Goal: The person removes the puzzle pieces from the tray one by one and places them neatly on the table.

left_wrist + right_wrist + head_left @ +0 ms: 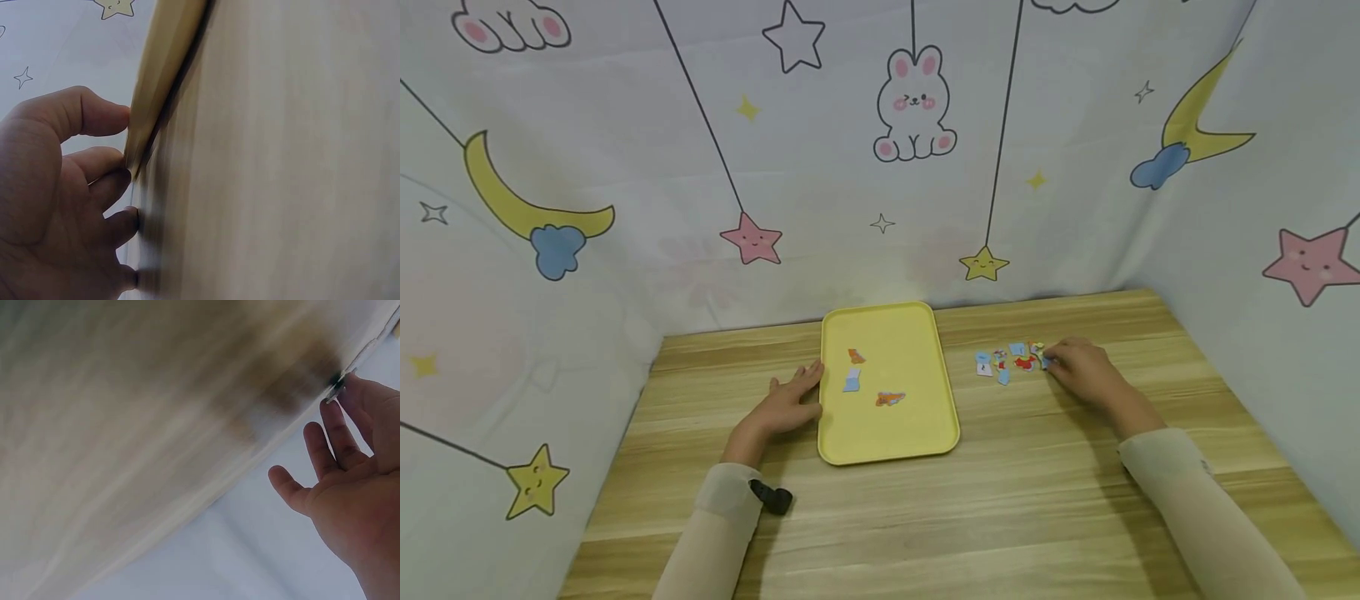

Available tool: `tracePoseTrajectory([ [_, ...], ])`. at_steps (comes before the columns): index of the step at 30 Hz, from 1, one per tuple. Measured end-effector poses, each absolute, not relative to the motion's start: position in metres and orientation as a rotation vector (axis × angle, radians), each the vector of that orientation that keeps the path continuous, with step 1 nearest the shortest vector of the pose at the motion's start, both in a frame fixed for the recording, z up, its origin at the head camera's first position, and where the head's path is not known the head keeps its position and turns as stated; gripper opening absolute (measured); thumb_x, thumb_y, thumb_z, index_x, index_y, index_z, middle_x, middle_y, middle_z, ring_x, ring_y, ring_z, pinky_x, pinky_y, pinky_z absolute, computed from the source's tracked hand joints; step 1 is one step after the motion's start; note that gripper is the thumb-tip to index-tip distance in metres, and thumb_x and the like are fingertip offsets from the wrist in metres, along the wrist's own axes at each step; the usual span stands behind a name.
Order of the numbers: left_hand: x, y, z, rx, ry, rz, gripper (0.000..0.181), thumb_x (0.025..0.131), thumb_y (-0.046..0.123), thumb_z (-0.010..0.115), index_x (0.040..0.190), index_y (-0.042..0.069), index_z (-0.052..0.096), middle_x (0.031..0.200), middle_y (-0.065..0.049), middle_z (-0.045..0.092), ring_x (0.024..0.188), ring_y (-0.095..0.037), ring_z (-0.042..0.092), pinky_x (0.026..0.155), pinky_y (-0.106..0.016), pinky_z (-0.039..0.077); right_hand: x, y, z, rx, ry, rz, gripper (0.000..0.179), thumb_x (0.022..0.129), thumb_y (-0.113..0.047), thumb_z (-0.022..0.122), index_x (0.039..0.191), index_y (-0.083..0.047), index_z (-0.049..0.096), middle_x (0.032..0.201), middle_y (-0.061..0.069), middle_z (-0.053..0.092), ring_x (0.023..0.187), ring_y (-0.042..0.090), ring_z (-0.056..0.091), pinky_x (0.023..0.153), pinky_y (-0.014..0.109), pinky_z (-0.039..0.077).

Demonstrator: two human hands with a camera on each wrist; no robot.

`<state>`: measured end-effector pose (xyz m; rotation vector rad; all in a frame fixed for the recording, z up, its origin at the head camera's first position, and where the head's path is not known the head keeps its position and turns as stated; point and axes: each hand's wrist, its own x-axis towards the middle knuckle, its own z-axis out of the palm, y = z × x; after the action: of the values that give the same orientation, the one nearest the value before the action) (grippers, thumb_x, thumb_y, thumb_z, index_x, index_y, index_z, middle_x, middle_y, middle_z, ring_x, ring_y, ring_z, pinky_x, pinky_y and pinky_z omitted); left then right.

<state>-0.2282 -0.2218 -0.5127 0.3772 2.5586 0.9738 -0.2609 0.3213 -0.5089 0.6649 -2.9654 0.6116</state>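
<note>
A yellow tray lies on the table with a few puzzle pieces in it: an orange piece, another orange one behind it, and a blue-and-white part. My left hand rests at the tray's left edge, its thumb and fingertips touching the rim in the left wrist view. Right of the tray lies a group of small puzzle pieces, blue, white, red and yellow. At that group's right end my right hand pinches a small puzzle piece between thumb and forefinger, mostly covered by the fingertips.
The wood-grain table meets a white patterned cloth at the back and sides. A black strap end sticks out from the left cuff, above the table.
</note>
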Motion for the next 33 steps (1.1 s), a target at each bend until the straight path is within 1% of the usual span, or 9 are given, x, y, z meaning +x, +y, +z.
tracePoseTrajectory([
  [9,-0.228,-0.222,-0.513,0.38,2.553,0.974,0.081,0.097,0.023,0.056,0.169,0.007,0.02,0.176,-0.008,0.013,0.162,-0.037,0.004,0.122,-0.063,-0.02,-0.258,0.32,-0.508,0.663,-2.979,0.628,0.026,0.098,-0.007,0.07,0.12,0.006,0.074,0.121,0.026,0.069,0.116,0.052,0.061,0.092,0.072,0.047],
  [11,-0.229,-0.222,-0.514,0.383,2.553,0.972,0.081,0.097,0.023,0.056,0.169,0.007,0.02,0.176,-0.009,0.013,0.162,-0.037,0.004,0.122,-0.063,-0.02,-0.258,0.318,-0.508,0.678,-2.963,0.64,0.027,0.098,-0.007,0.07,0.122,0.006,0.074,0.121,0.027,0.069,0.116,0.052,0.061,0.094,0.072,0.047],
  [14,-0.229,-0.223,-0.514,0.379,2.554,0.973,0.082,0.097,0.023,0.056,0.169,0.007,0.019,0.176,-0.009,0.013,0.162,-0.037,0.004,0.122,-0.063,-0.019,-0.259,0.314,-0.507,0.711,-2.928,0.678,0.028,0.098,-0.006,0.069,0.123,0.007,0.073,0.121,0.027,0.07,0.115,0.051,0.062,0.097,0.07,0.047],
  [19,-0.229,-0.224,-0.514,0.383,2.555,0.986,0.082,0.096,0.021,0.056,0.168,0.007,0.02,0.176,-0.01,0.014,0.162,-0.038,0.004,0.122,-0.064,-0.02,-0.263,0.303,-0.507,0.758,-2.855,0.757,0.026,0.097,-0.003,0.07,0.121,0.008,0.073,0.117,0.025,0.072,0.113,0.049,0.064,0.1,0.068,0.047],
  [21,-0.229,-0.224,-0.514,0.383,2.554,0.985,0.082,0.097,0.022,0.056,0.168,0.007,0.02,0.176,-0.01,0.014,0.162,-0.038,0.004,0.122,-0.064,-0.02,-0.265,0.299,-0.509,0.765,-2.834,0.778,0.026,0.096,-0.002,0.069,0.12,0.008,0.074,0.116,0.024,0.073,0.111,0.048,0.065,0.099,0.068,0.047],
  [24,-0.228,-0.223,-0.514,0.383,2.553,0.984,0.082,0.096,0.022,0.056,0.168,0.007,0.02,0.176,-0.009,0.014,0.162,-0.037,0.004,0.122,-0.064,-0.02,-0.269,0.293,-0.511,0.757,-2.821,0.822,0.026,0.096,0.0,0.069,0.121,0.007,0.074,0.113,0.022,0.073,0.107,0.044,0.066,0.097,0.064,0.049],
  [28,-0.228,-0.223,-0.513,0.384,2.556,0.984,0.082,0.096,0.022,0.056,0.168,0.007,0.02,0.176,-0.009,0.014,0.162,-0.037,0.005,0.122,-0.063,-0.02,-0.274,0.285,-0.512,0.74,-2.809,0.9,0.029,0.095,0.0,0.072,0.123,0.007,0.073,0.11,0.021,0.072,0.099,0.038,0.065,0.089,0.057,0.052],
  [31,-0.229,-0.223,-0.514,0.389,2.555,0.985,0.082,0.096,0.022,0.056,0.168,0.006,0.02,0.176,-0.01,0.014,0.162,-0.038,0.004,0.122,-0.064,-0.02,-0.275,0.279,-0.511,0.708,-2.82,0.94,0.03,0.097,-0.003,0.071,0.125,0.007,0.073,0.115,0.022,0.072,0.104,0.04,0.065,0.092,0.058,0.051],
  [33,-0.229,-0.224,-0.515,0.391,2.553,0.986,0.083,0.096,0.023,0.056,0.168,0.006,0.019,0.176,-0.01,0.014,0.162,-0.038,0.004,0.122,-0.063,-0.02,-0.275,0.274,-0.51,0.688,-2.835,0.963,0.03,0.098,-0.005,0.069,0.126,0.007,0.072,0.12,0.023,0.071,0.11,0.043,0.063,0.097,0.061,0.049],
])
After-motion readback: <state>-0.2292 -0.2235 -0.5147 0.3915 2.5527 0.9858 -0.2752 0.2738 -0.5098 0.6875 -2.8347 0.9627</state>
